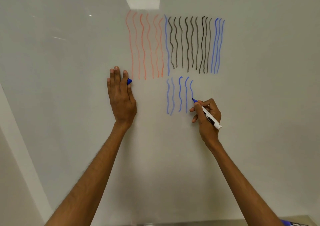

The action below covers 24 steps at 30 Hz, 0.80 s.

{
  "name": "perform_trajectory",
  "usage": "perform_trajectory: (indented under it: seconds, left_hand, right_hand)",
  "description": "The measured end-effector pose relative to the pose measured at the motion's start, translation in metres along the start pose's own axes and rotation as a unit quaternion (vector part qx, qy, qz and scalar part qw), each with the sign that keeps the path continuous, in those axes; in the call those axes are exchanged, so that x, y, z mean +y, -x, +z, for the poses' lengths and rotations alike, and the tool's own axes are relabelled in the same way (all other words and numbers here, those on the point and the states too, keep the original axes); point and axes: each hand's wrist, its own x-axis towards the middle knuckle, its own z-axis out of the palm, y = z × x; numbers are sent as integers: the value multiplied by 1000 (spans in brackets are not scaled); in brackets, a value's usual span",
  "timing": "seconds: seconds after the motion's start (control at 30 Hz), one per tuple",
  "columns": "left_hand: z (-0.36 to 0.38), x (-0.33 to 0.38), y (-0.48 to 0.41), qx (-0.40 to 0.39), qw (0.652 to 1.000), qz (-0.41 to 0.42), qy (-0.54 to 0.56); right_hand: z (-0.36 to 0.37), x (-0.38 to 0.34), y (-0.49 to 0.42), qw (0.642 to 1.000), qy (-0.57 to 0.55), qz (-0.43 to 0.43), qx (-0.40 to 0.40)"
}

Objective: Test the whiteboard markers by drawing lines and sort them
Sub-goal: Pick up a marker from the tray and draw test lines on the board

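our right hand [207,120] holds the blue marker [210,118] tight in its fingers, like a pencil. the tip touches the whiteboard [69,70] at the bottom end of a short blue line [191,89]. it is the last one on the right in the lower blue lines [180,94]. it is much shorter than the ones next to it, so we think the next move is to pull the tip straight down, toward us.

the marker's long body slants. the tip is up and to the left, and the back end sticks out past the hand, down and to the right.

our left hand [121,96] rests flat on the board, well off to the left, with its fingers straight. the blue cap [129,81] pokes out beside its first finger. it looks pinched there by the thumb, which we cannot see.

the right hand is the one at the line, so it does the drawing. above are red lines [143,49] and black lines [188,44].
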Motion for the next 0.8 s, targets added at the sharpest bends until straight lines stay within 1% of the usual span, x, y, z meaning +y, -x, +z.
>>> perform_trajectory:
  seconds: [0.27, 0.43, 0.5, 0.63, 0.73, 0.8]
  left_hand:
    - [-5, 4, -1, -26, 999, -19, 33]
    - [-12, 6, 0, -46, 998, -41, 34]
    - [-18, 6, -2, -63, 995, -55, 47]
    - [-38, 13, 19, -115, 984, -112, 80]
    - [-57, 36, 71, -175, 972, -112, 111]
    - [-70, 58, 111, -227, 954, -118, 157]
  right_hand:
    - [-8, 6, 19, 999, 24, 23, 8]
    - [-19, 8, 30, 998, 53, 31, -19]
    - [-27, 4, 33, 998, 50, 38, -15]
    - [-37, -4, 49, 997, 39, 71, 2]
    - [-39, -4, 74, 994, 24, 104, -18]
    - [-39, -3, 93, 991, 3, 131, -34]
